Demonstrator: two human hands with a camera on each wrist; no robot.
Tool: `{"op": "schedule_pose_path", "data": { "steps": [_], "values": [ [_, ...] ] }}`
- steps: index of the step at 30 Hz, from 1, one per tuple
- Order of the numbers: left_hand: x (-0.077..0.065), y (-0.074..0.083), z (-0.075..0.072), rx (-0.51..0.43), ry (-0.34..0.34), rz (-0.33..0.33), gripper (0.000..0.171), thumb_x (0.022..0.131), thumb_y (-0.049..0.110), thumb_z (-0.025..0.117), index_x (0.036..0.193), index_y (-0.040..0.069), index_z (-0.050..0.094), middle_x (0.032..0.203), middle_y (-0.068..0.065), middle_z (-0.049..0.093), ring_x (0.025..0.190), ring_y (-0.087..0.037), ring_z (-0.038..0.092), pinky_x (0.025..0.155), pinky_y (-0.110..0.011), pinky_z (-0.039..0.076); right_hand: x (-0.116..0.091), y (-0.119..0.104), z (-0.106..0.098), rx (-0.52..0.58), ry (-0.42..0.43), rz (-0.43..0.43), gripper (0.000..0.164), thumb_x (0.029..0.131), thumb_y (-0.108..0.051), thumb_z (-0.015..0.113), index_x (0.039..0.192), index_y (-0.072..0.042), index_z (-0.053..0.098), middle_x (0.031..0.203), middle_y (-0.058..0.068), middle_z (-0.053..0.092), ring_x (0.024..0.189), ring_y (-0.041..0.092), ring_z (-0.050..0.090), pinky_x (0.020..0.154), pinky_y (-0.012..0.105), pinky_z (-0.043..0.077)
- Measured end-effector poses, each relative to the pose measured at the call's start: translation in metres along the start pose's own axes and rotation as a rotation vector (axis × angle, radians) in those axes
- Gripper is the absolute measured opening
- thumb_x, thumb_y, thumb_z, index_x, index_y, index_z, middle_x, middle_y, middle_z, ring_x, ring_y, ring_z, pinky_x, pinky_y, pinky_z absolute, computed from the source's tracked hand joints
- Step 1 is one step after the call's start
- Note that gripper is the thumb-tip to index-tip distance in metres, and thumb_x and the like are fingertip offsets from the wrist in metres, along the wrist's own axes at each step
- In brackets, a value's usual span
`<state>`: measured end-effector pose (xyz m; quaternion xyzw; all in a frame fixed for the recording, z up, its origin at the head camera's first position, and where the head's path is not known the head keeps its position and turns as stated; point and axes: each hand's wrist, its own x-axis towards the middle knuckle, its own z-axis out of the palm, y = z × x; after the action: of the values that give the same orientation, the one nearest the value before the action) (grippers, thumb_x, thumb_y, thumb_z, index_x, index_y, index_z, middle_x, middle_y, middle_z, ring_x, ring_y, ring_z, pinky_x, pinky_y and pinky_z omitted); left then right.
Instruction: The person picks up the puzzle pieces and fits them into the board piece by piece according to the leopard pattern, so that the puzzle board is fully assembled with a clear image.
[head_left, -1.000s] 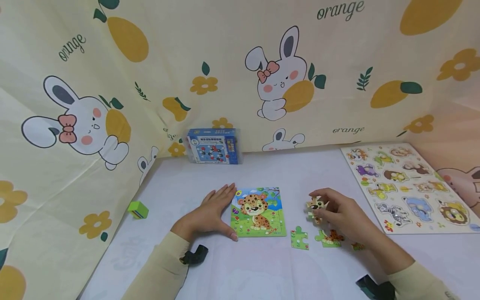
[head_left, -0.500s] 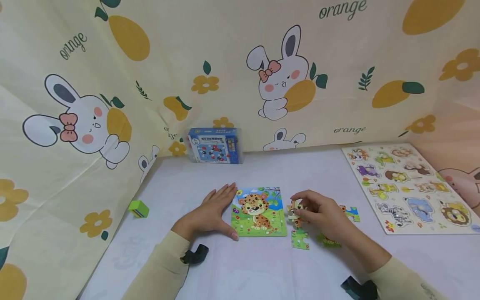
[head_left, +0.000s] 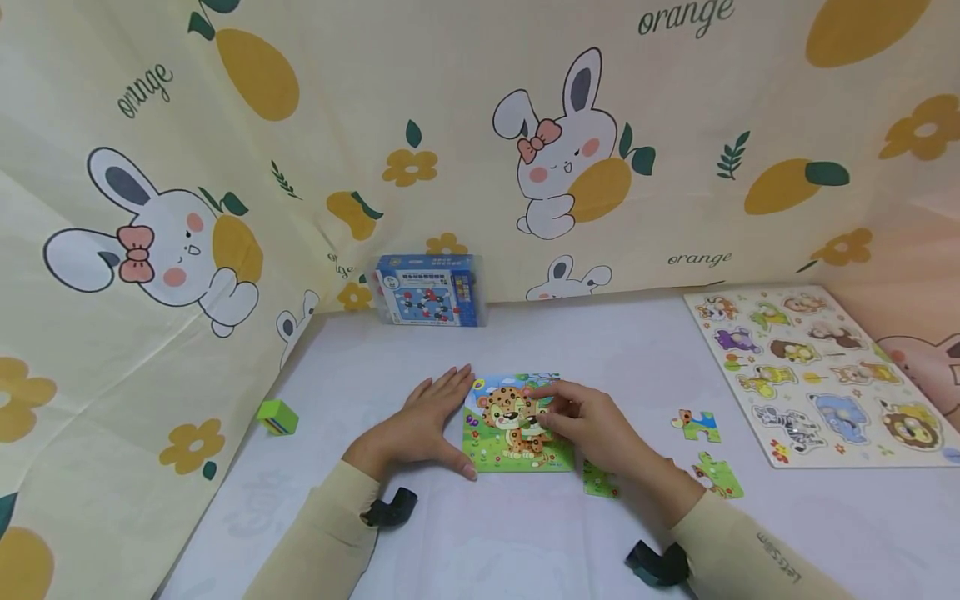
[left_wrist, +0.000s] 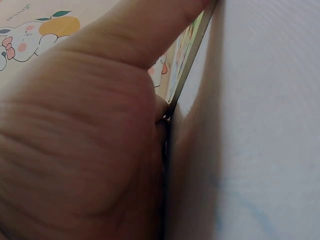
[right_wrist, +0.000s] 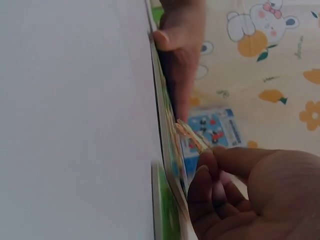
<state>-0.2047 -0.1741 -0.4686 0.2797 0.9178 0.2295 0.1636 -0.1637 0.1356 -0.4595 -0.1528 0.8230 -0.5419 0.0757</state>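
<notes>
A square leopard puzzle board [head_left: 487, 460] lies on the white table. My left hand [head_left: 420, 429] rests flat along its left side, fingers straight, thumb at the lower left corner. Over the board's upper right part, my right hand [head_left: 592, 421] pinches a jigsaw piece [right_wrist: 192, 136] between thumb and fingertips. In the right wrist view the piece is tilted, close over the board's surface. Under the right wrist, a green jigsaw piece [head_left: 598, 481] is partly hidden. Two more loose pieces lie farther right, one with blue and orange [head_left: 697, 423], the other mostly green [head_left: 720, 475].
A large animal puzzle board [head_left: 817, 375] lies at the right. At the back, a blue boxed set [head_left: 427, 292] stands against the printed cloth [head_left: 450, 108]. A small green block [head_left: 277, 418] sits at the table's left edge.
My right hand has moved left with the jigsaw piece, from beside the loose pieces to over the leopard board. The loose pieces at right are now uncovered. My left hand has stayed put.
</notes>
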Motion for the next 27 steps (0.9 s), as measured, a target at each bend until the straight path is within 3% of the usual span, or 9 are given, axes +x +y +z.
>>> {"op": "schedule_pose_path", "data": {
  "steps": [14, 22, 27],
  "values": [
    [-0.002, 0.001, -0.001, -0.011, -0.004, 0.008, 0.148, 0.067, 0.069, 0.097, 0.176, 0.010, 0.016, 0.182, 0.000, 0.005, 0.166, -0.022, -0.004, 0.130, -0.051, -0.006, 0.024, -0.009, 0.029, -0.023, 0.047, 0.122, 0.026, 0.103, -0.007, 0.077, 0.128, -0.002, 0.073, 0.080, 0.002, 0.068, 0.067, 0.019, 0.067, 0.064, 0.028, 0.054],
    [-0.001, 0.001, -0.001, -0.004, -0.003, 0.002, 0.150, 0.066, 0.070, 0.097, 0.176, 0.010, 0.014, 0.181, 0.001, 0.004, 0.166, -0.021, -0.004, 0.130, -0.050, -0.005, 0.025, -0.016, 0.030, -0.064, 0.088, 0.146, 0.021, 0.104, -0.011, 0.075, 0.122, -0.001, 0.073, 0.086, 0.002, 0.072, 0.067, 0.019, 0.069, 0.064, 0.032, 0.058],
    [0.000, 0.001, -0.001, -0.005, -0.001, -0.006, 0.150, 0.066, 0.071, 0.097, 0.176, 0.012, 0.013, 0.181, 0.003, 0.003, 0.166, -0.020, -0.004, 0.130, -0.049, -0.006, 0.022, -0.020, 0.024, -0.096, 0.106, 0.131, 0.022, 0.107, -0.020, 0.072, 0.123, -0.005, 0.075, 0.092, 0.003, 0.072, 0.076, 0.020, 0.069, 0.070, 0.036, 0.057]
  ]
}}
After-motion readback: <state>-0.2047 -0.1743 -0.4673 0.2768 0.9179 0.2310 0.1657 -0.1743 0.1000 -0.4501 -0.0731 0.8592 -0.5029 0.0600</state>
